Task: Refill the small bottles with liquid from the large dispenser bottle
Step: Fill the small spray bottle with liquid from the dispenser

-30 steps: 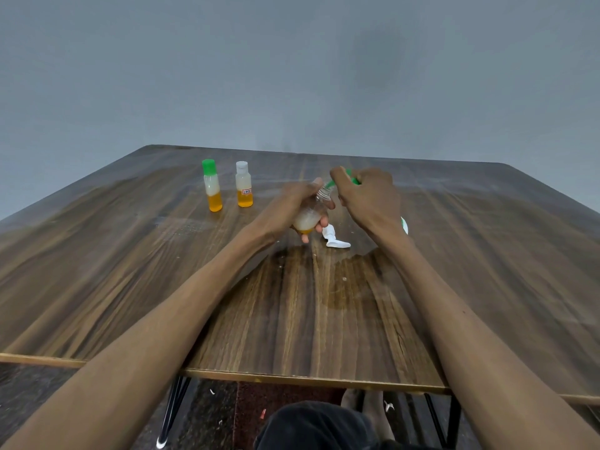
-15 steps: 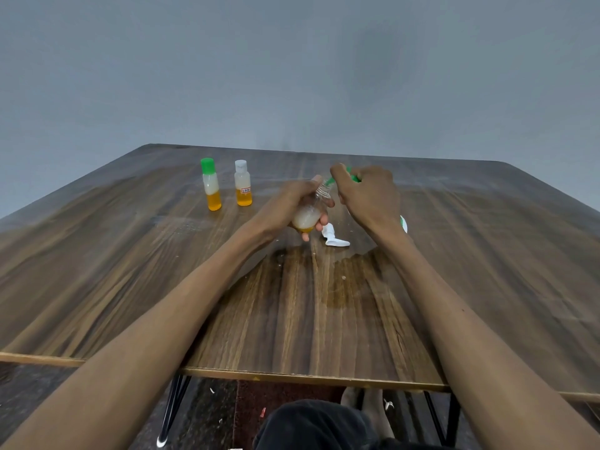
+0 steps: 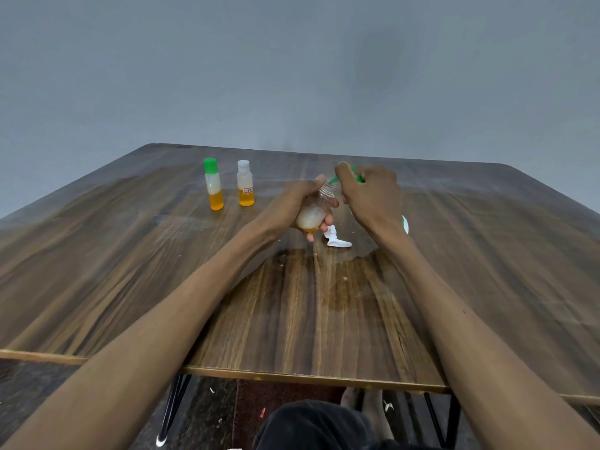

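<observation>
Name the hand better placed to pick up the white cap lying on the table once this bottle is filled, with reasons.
Left, probably. The white cap lies just below the left hand, whose fingers grip the small bottle. The right hand grips the green dispenser and sits farther off.

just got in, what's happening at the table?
A person is refilling small bottles. The left hand holds an open small bottle tilted above the table, with a little orange liquid at its bottom. The right hand has its grip on a green-tipped dispenser, nozzle at the bottle's mouth. A white cap lies on the table by the hands. Two capped bottles, green-capped and white-capped, stand upright to the left, each partly filled with orange liquid.
</observation>
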